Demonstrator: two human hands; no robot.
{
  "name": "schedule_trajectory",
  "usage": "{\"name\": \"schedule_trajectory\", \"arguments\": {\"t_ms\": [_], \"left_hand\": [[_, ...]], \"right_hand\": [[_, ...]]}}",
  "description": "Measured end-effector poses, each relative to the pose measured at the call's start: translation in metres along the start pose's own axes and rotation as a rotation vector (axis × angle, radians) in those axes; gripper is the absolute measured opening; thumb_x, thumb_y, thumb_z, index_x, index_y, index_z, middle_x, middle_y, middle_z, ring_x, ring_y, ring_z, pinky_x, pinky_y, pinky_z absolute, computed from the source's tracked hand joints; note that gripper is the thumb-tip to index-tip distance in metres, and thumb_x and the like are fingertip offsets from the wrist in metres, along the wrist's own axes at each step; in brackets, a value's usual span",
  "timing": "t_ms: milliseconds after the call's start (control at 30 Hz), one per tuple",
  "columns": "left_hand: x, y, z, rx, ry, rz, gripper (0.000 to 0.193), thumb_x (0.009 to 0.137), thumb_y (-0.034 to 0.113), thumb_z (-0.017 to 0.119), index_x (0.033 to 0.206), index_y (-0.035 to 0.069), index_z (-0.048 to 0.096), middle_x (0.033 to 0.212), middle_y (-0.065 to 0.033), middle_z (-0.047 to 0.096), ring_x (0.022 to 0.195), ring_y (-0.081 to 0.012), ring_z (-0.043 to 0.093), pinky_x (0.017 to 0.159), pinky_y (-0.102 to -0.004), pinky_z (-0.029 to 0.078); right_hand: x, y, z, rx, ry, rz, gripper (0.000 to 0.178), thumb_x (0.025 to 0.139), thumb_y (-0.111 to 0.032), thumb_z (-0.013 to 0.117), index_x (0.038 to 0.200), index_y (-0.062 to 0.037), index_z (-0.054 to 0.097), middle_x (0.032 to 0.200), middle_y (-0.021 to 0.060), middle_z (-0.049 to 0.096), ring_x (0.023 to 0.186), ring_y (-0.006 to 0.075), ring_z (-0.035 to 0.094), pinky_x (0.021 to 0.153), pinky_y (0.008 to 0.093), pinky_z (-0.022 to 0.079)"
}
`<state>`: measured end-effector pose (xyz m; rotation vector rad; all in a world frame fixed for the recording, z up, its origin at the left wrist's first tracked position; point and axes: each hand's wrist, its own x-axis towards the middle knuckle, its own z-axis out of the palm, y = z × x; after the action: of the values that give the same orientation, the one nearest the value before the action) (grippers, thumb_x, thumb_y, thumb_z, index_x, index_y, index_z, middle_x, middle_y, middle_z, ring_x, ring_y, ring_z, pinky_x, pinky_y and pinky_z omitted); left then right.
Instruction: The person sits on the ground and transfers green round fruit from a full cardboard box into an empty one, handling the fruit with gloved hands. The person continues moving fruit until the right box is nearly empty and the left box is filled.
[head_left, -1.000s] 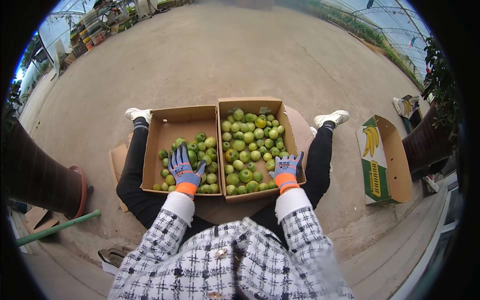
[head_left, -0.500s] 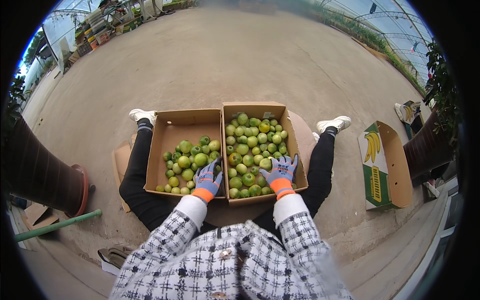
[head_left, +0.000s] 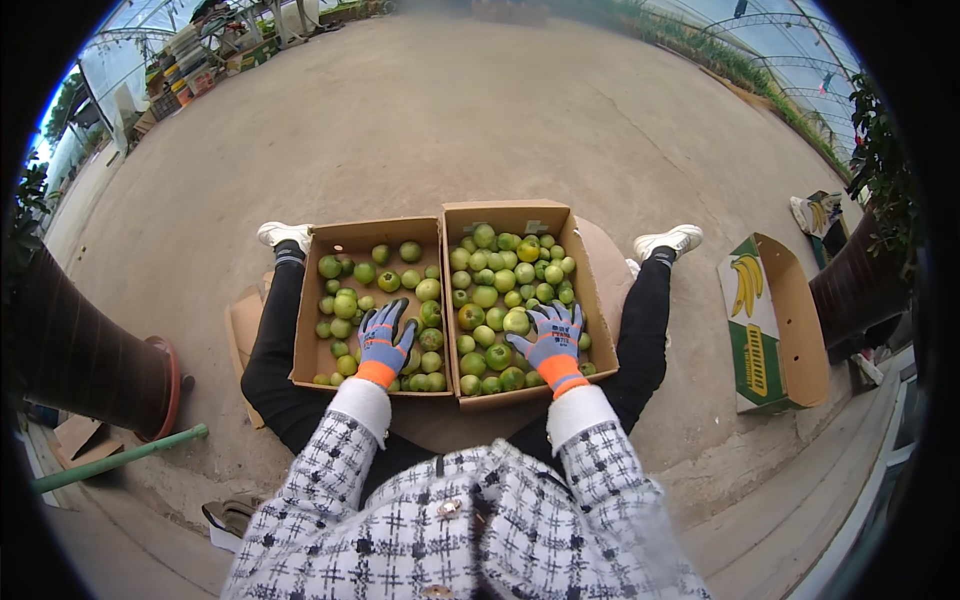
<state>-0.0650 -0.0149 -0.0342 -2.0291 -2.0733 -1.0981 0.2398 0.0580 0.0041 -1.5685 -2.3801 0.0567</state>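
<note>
Left hand: fingers wide, over green tomatoes toward left carton's near edge. Right hand: by pale tomato, right carton's near right corner; grip, I cannot tell. Step, I judge: hand-sorting; next calls for gentle pinching.

This looks like a greenhouse: thin arched ribs stand against a translucent covering, and a long strip of green plants edges the wide concrete floor. Large dark planters flank the scene, with stacked containers farther off.
</note>
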Motion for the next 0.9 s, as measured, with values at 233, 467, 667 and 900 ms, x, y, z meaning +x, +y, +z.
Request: {"name": "schedule_trajectory", "arguments": {"t_ms": [233,467,667,900], "left_hand": [[-0.002,0.090,-0.013,-0.292,-0.159,0.147,0.073,0.077,0.031,0.074,0.143,0.013,0.048,0.125,-0.0135,0.058,0.119,-0.0341,0.051,0.106,-0.0471,0.035],[-0.009,0.090,-0.022,-0.247,-0.240,0.222,0.075,0.072,0.026,0.075,0.142,0.013,0.050,0.127,-0.0131,0.058,0.123,-0.0380,0.047,0.109,-0.0489,0.033],[-0.014,0.092,-0.016,-0.254,-0.081,0.176,0.068,0.070,0.033,0.081,0.129,0.011,0.057,0.124,-0.0132,0.059,0.123,-0.0355,0.048,0.110,-0.0494,0.030],[-0.015,0.044,-0.005,0.042,0.202,-0.178,0.075,0.071,0.038,0.080,0.135,0.011,0.052,0.134,-0.0116,0.054,0.127,-0.0337,0.044,0.112,-0.0490,0.027]], "right_hand": [[-0.017,-0.048,0.008,0.346,0.122,-0.135,0.055,0.079,-0.053,0.070,0.111,-0.0097,0.069,0.118,0.0115,0.065,0.120,0.0303,0.053,0.115,0.0497,0.022],[-0.022,-0.052,0.004,0.609,-0.052,-0.078,0.053,0.084,-0.054,0.066,0.106,-0.0061,0.072,0.114,0.0121,0.067,0.116,0.0301,0.055,0.112,0.0463,0.028],[-0.021,-0.041,-0.002,0.634,-0.239,-0.100,0.048,0.087,-0.054,0.061,0.109,-0.0130,0.072,0.115,0.0124,0.067,0.118,0.0279,0.055,0.113,0.0490,0.025],[0.004,0.042,-0.023,-0.657,-0.610,0.048,0.048,0.099,-0.040,0.039,0.144,-0.0267,0.046,0.157,0.0060,0.031,0.148,0.0332,0.019,0.113,0.0674,-0.003]]}}
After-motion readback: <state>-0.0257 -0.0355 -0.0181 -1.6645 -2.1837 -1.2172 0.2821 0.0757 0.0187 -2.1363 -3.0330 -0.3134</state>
